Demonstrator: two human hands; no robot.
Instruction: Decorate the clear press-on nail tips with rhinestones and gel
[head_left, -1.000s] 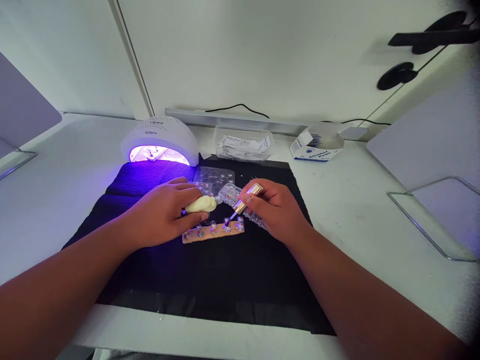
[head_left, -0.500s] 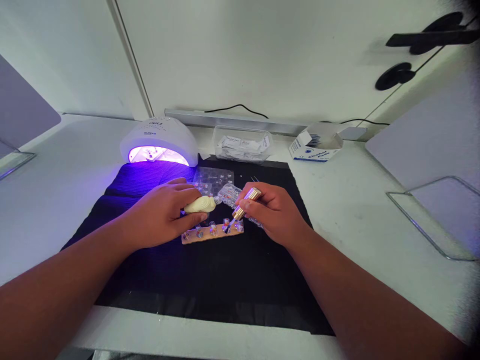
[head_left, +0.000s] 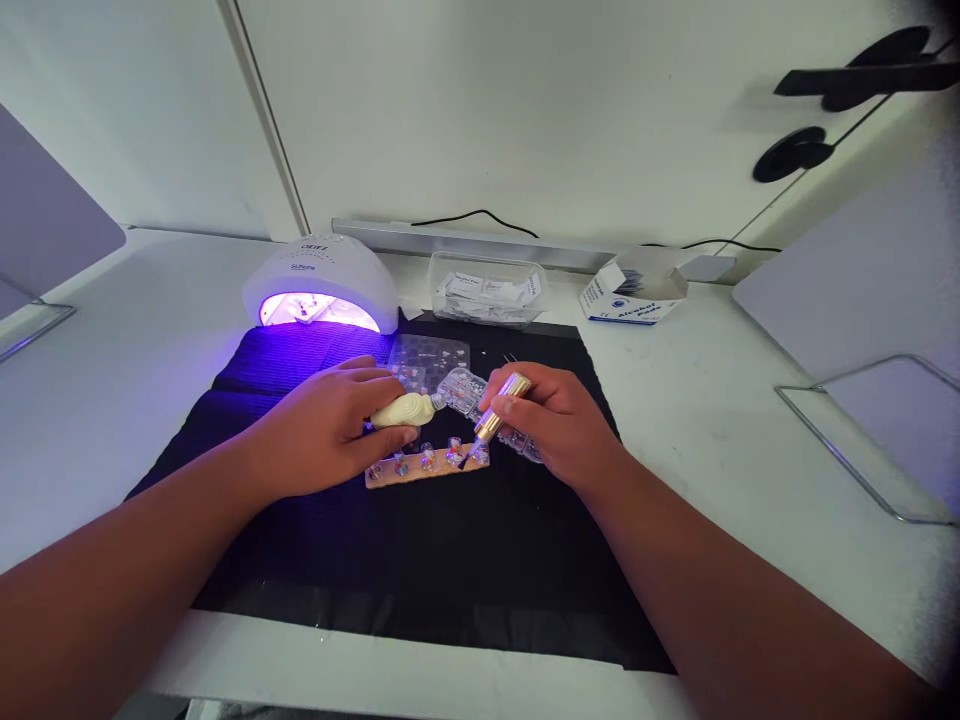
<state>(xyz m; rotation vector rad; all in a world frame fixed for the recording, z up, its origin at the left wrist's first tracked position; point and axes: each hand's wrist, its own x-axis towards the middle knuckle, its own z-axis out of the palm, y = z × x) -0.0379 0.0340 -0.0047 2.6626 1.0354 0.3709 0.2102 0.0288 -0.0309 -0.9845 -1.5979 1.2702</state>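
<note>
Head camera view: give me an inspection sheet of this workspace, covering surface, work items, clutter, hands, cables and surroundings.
Surface: black mat on white table.
Work items: strip bearing decorated nail tips; cream bottle; gold-handled brush, bristles near the strip's right end, contact unclear.
Clutter: clear cases beyond the strip; clear tub of packets; open alcohol pads box.
Grip: left hand holds the cream bottle; right hand holds the brush.
Cables: black cable by the wall.
Surroundings: lit lamp; white wall; black handle.

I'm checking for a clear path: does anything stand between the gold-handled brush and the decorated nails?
Nothing visible does. The right hand holds the brush, its bristles beside the two rightmost nails on the strip; contact is unclear. The pale bottle in the left hand is farther left.
</note>
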